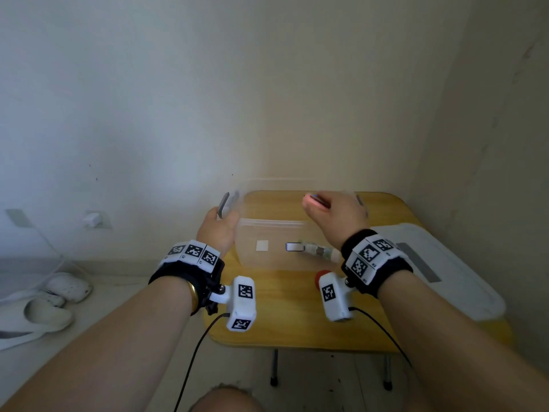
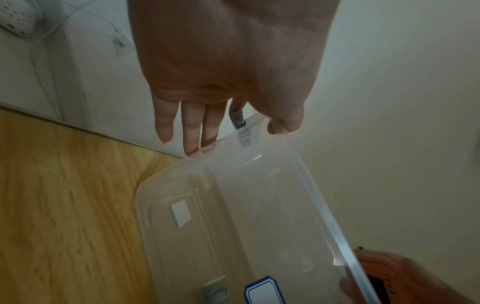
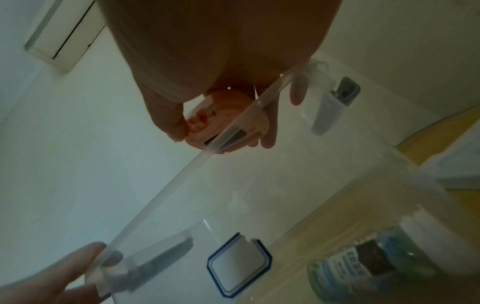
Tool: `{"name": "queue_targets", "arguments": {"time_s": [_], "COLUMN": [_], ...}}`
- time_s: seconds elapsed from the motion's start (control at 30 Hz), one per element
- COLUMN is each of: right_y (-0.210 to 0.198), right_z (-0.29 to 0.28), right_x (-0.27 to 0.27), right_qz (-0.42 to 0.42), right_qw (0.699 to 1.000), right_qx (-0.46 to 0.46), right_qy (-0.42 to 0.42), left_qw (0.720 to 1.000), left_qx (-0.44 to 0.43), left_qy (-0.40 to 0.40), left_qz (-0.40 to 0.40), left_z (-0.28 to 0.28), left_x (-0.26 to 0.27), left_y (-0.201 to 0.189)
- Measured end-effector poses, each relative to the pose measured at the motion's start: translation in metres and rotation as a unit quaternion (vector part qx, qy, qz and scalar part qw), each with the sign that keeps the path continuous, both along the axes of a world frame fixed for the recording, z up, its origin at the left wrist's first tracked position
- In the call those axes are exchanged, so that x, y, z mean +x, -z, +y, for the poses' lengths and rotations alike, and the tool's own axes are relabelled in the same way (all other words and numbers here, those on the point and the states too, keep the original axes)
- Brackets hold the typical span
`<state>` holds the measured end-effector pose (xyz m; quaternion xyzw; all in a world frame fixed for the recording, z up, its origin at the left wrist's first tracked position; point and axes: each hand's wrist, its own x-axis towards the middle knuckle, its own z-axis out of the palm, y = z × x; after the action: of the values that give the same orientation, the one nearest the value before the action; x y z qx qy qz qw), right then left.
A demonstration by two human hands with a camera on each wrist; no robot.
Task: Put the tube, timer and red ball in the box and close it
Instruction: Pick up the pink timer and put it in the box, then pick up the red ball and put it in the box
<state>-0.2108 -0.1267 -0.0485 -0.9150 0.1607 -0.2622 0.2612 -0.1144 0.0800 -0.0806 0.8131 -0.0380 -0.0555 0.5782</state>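
A clear plastic box (image 1: 267,230) stands open on the yellow table (image 1: 282,310). My left hand (image 1: 225,217) grips its left end by the grey latch (image 1: 223,205); in the left wrist view the thumb (image 2: 288,121) lies over the rim and the fingers (image 2: 191,133) run down outside. My right hand (image 1: 318,203) holds the pink timer (image 1: 319,200) over the box's far right side; its fingers curl round the timer (image 3: 226,121). The green-white tube (image 1: 319,251) shows through the clear front wall, apparently inside. The red ball (image 1: 321,275) sits on the table before the box, half hidden by my wrist camera.
The white lid (image 1: 445,263) lies on the table's right side, overhanging the edge. A wall rises right behind the table and another closes in on the right. White slippers (image 1: 59,292) and a cable lie on the floor at left.
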Motion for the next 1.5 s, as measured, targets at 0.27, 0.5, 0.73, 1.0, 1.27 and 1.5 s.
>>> {"name": "queue_targets", "arguments": {"time_s": [0.27,0.5,0.73,1.0,1.27,1.5], "right_y": [-0.001,0.002,0.007,0.033,0.059,0.055], "right_z": [0.004,-0.008,-0.029,-0.045,-0.027,-0.001], "right_x": [-0.008,-0.028,-0.052,-0.072,-0.046,-0.036], "right_qz": [0.06,0.016,-0.098,0.156,0.287,0.341], "right_qw": [0.998,0.995,0.982,0.975,0.955,0.939], "right_qx": [0.027,0.103,0.157,0.147,0.074,0.017], "right_qy": [-0.002,-0.01,0.043,0.063,0.026,0.027], "left_qw": [1.0,1.0,1.0,1.0,0.999,0.999], "left_qx": [-0.017,-0.01,-0.004,0.005,-0.026,-0.012], "left_qy": [-0.002,-0.005,-0.009,-0.019,-0.007,-0.011], "left_qz": [-0.005,0.003,0.006,0.011,0.043,0.038], "left_z": [0.0,-0.002,-0.002,-0.004,-0.004,-0.004], "left_x": [0.005,0.0,-0.003,-0.003,-0.002,-0.003], "left_y": [0.006,0.002,-0.001,-0.002,-0.004,-0.005]}}
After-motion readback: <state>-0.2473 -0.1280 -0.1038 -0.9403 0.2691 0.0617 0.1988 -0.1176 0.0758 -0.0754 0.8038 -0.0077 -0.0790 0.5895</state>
